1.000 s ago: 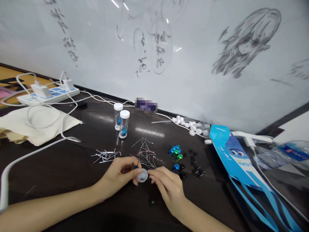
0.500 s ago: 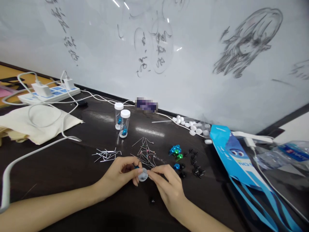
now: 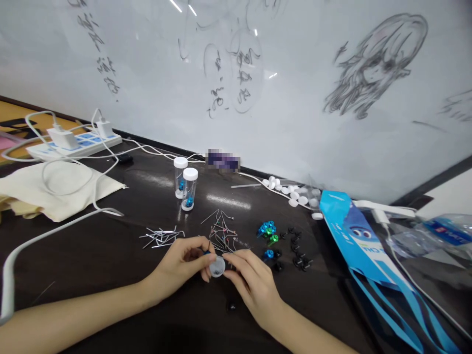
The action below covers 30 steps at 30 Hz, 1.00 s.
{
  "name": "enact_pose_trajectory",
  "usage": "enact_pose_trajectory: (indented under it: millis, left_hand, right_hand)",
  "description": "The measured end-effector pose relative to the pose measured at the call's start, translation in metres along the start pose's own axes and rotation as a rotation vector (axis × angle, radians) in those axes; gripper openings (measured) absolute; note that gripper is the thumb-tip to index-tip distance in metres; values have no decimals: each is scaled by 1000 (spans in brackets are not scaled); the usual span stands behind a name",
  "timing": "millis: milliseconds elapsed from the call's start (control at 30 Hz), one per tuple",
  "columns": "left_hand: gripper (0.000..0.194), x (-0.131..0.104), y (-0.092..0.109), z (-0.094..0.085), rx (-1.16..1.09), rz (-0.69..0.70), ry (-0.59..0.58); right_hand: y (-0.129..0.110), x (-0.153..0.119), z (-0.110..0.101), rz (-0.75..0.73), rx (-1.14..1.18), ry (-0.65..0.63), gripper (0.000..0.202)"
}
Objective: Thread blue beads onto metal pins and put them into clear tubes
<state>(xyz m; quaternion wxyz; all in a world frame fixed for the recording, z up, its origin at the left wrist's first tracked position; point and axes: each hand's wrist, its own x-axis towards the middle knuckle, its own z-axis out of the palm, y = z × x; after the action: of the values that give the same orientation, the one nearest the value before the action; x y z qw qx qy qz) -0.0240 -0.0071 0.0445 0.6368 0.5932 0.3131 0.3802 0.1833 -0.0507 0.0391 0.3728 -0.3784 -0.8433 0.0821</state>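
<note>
A small round whitish cap (image 3: 217, 267) with dark specks on its face is held low over the dark table. My left hand (image 3: 190, 258) pinches its left edge between thumb and fingers. A bit of blue with a thin dark pin (image 3: 209, 244) shows among the left fingers; its full shape is hidden. On the opposite edge, the thumb and forefinger of my right hand (image 3: 250, 282) grip the cap. Just beyond lie wire pins with small coloured ends (image 3: 223, 233) and, further left, a pile of hex keys (image 3: 161, 237). A black thumbscrew (image 3: 231, 306) lies close to my right hand.
Two clear tubes with white lids (image 3: 189, 189) stand behind my hands. Blue and green thumbscrews (image 3: 268, 229) and black ones (image 3: 301, 260) lie rightward. White caps (image 3: 293, 194), a blue bag (image 3: 341, 231), a power strip (image 3: 86, 145) and a cloth pouch (image 3: 61, 187) surround them.
The right thumb and forefinger have spread around the cap's right edge. The cap has turned slightly and shows more of its face. My left hand has barely moved.
</note>
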Motion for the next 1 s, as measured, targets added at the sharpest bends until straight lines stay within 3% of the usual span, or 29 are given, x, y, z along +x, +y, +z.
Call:
enact_pose_trajectory:
  millis: [133,400,633,1000]
  left_hand:
    - [20,0,-1,0,3,-8,-3]
    - [20,-2,-3,2,59,18,-35]
    - [20,0,-4,0,16,-16,-21]
    - [20,-1,-4,1,30,7,-37]
  right_hand:
    - [-2,1,-1,-36,-21,34,32]
    - [0,2,-3,-78,35,-21,32]
    - [0,-2,1,30,-41,50,25]
    - [1,1,0,-79,-5,13,34]
